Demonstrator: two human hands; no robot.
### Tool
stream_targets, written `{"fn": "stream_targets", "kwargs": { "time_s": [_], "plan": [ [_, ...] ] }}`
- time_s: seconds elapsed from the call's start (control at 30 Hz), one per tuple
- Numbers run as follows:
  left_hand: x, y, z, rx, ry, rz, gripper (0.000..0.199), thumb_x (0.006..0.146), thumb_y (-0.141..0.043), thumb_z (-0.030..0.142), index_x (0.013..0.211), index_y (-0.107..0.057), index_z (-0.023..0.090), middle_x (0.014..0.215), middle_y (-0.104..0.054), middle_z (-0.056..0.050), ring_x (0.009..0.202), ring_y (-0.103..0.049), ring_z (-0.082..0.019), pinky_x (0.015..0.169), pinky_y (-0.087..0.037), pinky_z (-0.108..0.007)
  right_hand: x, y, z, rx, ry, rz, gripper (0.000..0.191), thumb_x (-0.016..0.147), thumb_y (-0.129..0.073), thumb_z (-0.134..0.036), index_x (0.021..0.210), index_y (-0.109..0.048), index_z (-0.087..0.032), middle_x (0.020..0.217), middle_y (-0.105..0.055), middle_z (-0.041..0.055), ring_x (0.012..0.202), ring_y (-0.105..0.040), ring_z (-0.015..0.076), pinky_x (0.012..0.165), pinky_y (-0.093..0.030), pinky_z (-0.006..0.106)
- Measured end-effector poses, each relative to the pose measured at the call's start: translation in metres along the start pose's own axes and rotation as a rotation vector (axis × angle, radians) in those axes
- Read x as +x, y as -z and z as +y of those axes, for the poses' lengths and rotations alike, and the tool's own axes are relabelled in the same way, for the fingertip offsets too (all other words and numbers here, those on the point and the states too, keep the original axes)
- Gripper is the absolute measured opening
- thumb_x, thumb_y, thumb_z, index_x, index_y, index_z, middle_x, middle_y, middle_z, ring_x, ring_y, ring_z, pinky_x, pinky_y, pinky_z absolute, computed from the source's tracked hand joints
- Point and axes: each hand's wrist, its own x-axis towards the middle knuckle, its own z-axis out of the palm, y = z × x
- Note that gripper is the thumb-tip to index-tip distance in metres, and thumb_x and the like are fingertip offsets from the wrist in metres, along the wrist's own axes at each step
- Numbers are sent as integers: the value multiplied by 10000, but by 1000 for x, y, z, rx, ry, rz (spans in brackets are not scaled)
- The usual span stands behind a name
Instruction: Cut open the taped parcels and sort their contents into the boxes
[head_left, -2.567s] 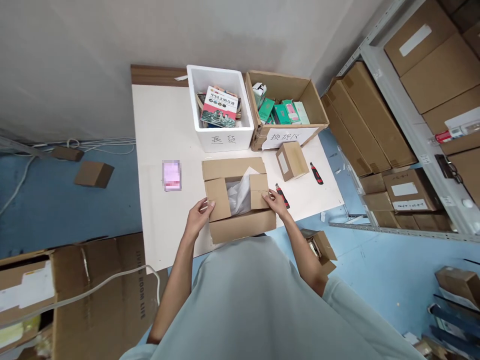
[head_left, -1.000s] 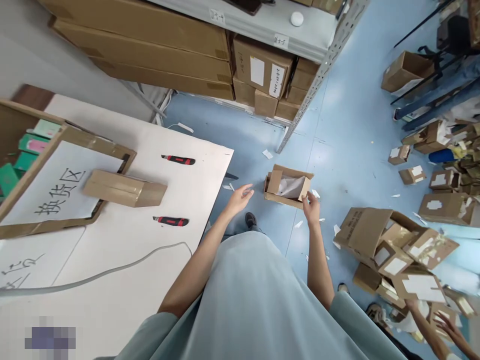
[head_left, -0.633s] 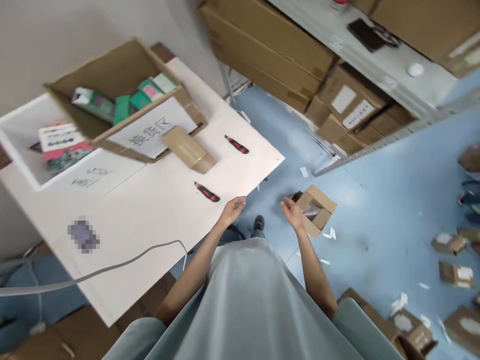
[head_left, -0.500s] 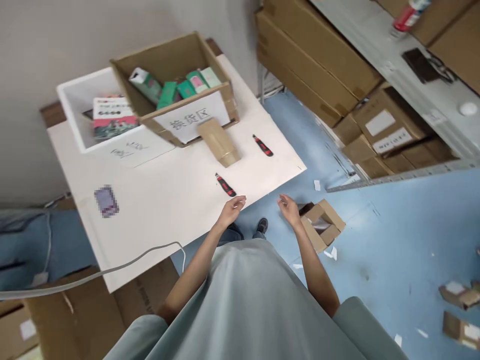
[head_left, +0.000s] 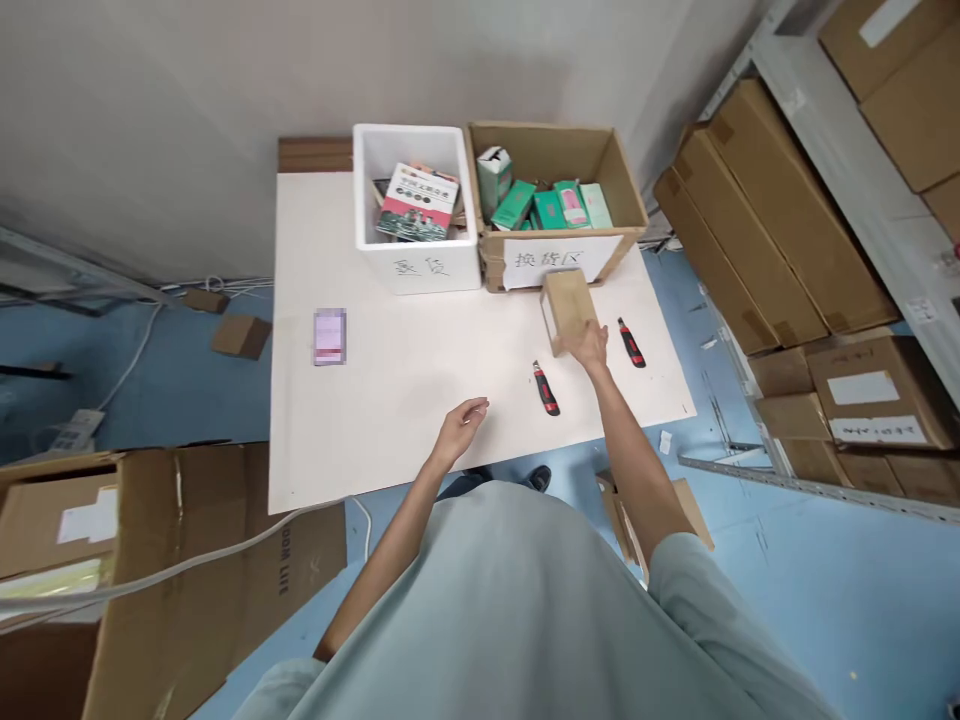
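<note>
"What could go wrong here, starting from the left?"

"The long white cable (head_left: 225, 552) loops past the near left corner of the white flat worktop (head_left: 337, 430), close to the left forearm; an elbow swung outward might snag it."

"And further right?"

"The black-and-red utility knife (head_left: 547, 390) lies near the front edge. A careless sweep of either palm could knock it off, and its metallic tip points towards the small brown cardboard box (head_left: 568, 300), so fingers sliding down that side might get nicked."

"Would the box itself cause trouble?"

"Perhaps. It sits right of centre in the frame, in front of the big open cardboard box (head_left: 495, 262) of green cartons; I can't tell if they touch. Pushed forward, it could rub or crumple the paper label. Dragged rightward, it might shove the second black-and-red knife (head_left: 632, 345)."

"Now the hands?"

"The left hand (head_left: 457, 430) holds nothing; its fingers curl loosely, half open, over the front edge, left of the nearer knife. The right hand (head_left: 589, 345) has its fingers spread over the small box's near end, touching it. Whether they grip firmly, I can't tell."
</note>
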Motion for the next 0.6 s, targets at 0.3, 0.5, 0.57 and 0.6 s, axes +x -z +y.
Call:
{"fn": "stream_targets", "kwargs": {
  "time_s": [0.3, 0.5, 0.57, 0.6],
  "plan": [
    [10, 103, -25, -42, 12, 116, 509, 948, -729, 544, 1327, -786, 210, 1452, -798, -177, 1409, -729, -365, 1267, -542, -574, -21, -20, -54, 53, 27, 198, 742, 716, -925, -364, 1323, -540, -182, 1466, -561, 243, 1450, -477, 463, 1327, -362, 646],
    [35, 125, -39, -37, -2, 277, 720, 899, -808, 436, 1556, -643, 193, 1632, -656, -227, 1420, -712, -378, 1212, -578, -577, -84, -19, -84, 74, 550, -83, 761, 771, -972, -475, 1366, -555, -247, 1529, -565, 184, 1472, -534, 402, 1335, -428, 597],
    [39, 126, -43, -5, 2, 321, 923, 834, -859, 371, 1678, -526, 200, 1772, -505, -241, 1535, -622, -403, 1252, -545, -581, -107, -26, -89, 44, 649, -235, 787, 762, -1009, -447, 1391, -585, -238, 1630, -515, 203, 1560, -488, 411, 1367, -406, 616],
    [40, 126, -46, 24, -4, 326, 1009, 792, -882, 342, 1710, -488, 203, 1812, -450, -235, 1604, -553, -414, 1293, -505, -583, -118, -30, -90, 25, 684, -309, 790, 763, -1017, -421, 1407, -599, -234, 1678, -485, 209, 1602, -457, 414, 1374, -402, 632]
  ]
}}
